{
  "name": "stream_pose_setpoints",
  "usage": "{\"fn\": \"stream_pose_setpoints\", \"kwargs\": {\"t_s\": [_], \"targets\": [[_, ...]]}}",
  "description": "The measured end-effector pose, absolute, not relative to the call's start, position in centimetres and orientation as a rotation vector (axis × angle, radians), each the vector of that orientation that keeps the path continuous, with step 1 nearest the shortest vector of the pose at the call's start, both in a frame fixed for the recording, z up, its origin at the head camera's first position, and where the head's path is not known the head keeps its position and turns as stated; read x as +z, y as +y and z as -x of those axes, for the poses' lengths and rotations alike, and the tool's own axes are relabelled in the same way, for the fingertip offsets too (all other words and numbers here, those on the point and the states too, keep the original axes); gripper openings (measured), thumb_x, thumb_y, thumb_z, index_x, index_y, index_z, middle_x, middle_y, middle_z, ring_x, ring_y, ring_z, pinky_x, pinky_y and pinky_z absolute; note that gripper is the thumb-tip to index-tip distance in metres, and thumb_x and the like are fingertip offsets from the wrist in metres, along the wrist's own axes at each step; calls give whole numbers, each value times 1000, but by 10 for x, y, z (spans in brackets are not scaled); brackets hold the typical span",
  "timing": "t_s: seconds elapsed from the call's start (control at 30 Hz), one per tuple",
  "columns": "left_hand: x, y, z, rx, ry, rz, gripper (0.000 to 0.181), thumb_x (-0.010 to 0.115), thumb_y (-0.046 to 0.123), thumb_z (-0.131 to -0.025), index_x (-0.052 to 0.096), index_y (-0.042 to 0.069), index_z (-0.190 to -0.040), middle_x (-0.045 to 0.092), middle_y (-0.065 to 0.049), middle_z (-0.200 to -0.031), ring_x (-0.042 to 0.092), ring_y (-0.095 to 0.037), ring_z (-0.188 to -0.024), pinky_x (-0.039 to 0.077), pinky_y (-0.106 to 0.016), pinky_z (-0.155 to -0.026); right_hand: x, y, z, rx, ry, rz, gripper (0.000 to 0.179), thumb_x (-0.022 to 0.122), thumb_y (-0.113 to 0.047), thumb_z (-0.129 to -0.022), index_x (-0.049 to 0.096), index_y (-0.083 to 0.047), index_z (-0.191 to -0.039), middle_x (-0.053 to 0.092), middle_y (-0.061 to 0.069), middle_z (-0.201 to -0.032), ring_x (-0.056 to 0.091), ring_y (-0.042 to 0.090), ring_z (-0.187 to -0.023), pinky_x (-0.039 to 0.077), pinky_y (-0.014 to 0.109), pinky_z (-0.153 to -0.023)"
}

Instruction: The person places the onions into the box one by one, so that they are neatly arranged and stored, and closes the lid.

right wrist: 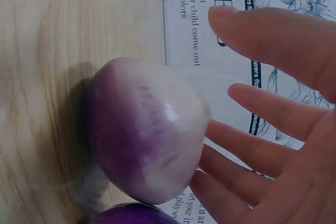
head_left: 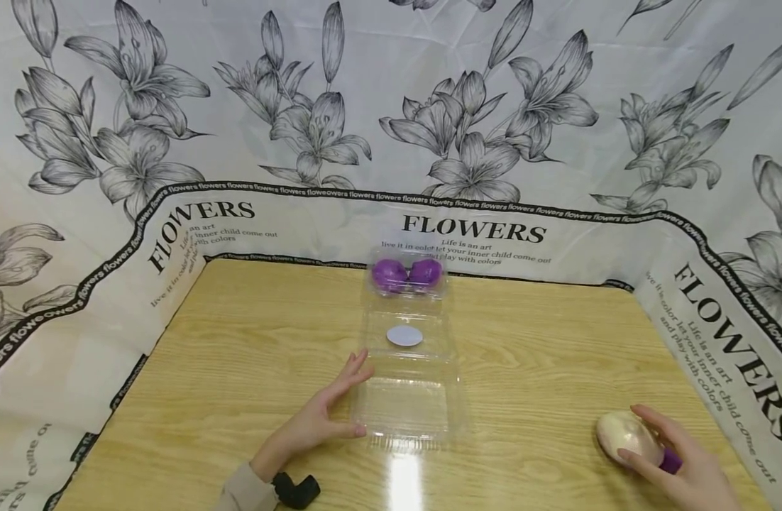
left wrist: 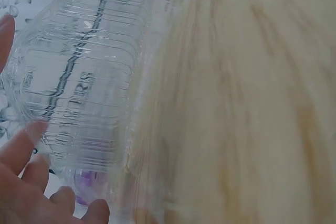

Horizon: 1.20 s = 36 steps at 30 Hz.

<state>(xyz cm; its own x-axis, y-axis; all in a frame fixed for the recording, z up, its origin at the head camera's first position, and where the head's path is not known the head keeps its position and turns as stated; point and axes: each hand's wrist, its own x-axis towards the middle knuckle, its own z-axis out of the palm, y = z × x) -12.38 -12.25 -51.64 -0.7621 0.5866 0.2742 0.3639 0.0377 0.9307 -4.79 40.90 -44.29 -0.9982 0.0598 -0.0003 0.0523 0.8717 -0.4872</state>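
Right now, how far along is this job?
Looks done: two purple vegetables sit in the far clear plastic container. In hand: the right hand is at the purple-and-white turnip; the left hand is beside the near clear plastic tray. Probably left: packing that turnip and the purple item beside it, since the near tray shows no vegetable.

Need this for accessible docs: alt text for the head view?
A person's right hand is at a pale, rounded object on the right of a wood-grain table; the left hand is beside clear plastic packaging. A white oval lies mid-table, with two purple items in clear plastic beyond.
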Motion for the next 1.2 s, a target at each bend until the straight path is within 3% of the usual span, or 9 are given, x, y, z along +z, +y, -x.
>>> {"fn": "stream_pose_setpoints", "kwargs": {"t_s": [0.13,0.23,0.33,0.43,0.5,0.57,0.67,0.8,1.2], "targets": [[-521,-123,123,1795,2214,-1038,81,81,12,-81,39,1,-149,6,-13,-166,-7,-35,-151,-3,-70,-112,-457,410,48,788,-2942,14,75,83,-24,-82,47,3,-141,44,35,-137,44,48,-122,28,-5,-72],[-527,-123,121,1769,2343,-1091,84,85,19,-77,43,3,-148,14,-15,-164,0,-40,-150,4,-74,-111,-465,409,48,814,-2874,-92,70,83,-15,-80,49,3,-138,45,32,-140,32,6,-138,21,-8,-83],[-531,-122,120,1737,2458,-1149,87,87,28,-74,45,4,-146,21,-18,-162,6,-44,-149,10,-76,-109,-470,407,49,851,-2853,-130,68,82,-14,-81,50,3,-138,45,22,-144,19,-29,-113,18,-9,-86],[-534,-122,120,1724,2524,-1179,88,87,34,-74,46,3,-145,24,-17,-161,10,-44,-148,13,-74,-110,-471,404,51,856,-2891,-81,72,81,-21,-83,47,1,-143,46,26,-143,25,-13,-132,17,-9,-85],[-535,-122,120,1721,2551,-1196,88,87,36,-74,47,1,-144,26,-17,-161,11,-44,-148,14,-71,-112,-471,403,54,844,-2919,-35,76,82,-26,-83,45,0,-144,45,33,-139,36,18,-140,24,-6,-91],[-536,-123,120,1724,2561,-1201,88,87,35,-74,46,1,-144,26,-17,-161,11,-43,-149,13,-67,-114,-470,402,55,834,-2933,-1,79,83,-28,-81,45,0,-144,46,35,-137,44,46,-127,29,-5,-89],[-536,-124,121,1723,2565,-1216,88,87,34,-74,46,0,-144,26,-18,-160,12,-42,-149,13,-61,-117,-469,400,57,895,-2927,12,78,85,-26,-79,47,1,-142,47,33,-137,56,15,-113,42,0,-80],[-535,-125,124,1718,2565,-1232,89,87,35,-74,46,1,-145,26,-19,-160,13,-44,-148,14,-58,-118,-470,397,57,1028,-2921,40,78,85,-25,-79,47,1,-141,45,31,-138,30,-27,-97,48,5,-70],[-535,-124,128,1695,2500,-1203,93,86,33,-76,38,1,-150,20,-17,-163,14,-35,-150,13,-41,-122,-458,374,78,914,-2853,-72,71,89,-25,-74,56,-8,-135,56,19,-131,31,-24,-103,47,8,-69]]}}
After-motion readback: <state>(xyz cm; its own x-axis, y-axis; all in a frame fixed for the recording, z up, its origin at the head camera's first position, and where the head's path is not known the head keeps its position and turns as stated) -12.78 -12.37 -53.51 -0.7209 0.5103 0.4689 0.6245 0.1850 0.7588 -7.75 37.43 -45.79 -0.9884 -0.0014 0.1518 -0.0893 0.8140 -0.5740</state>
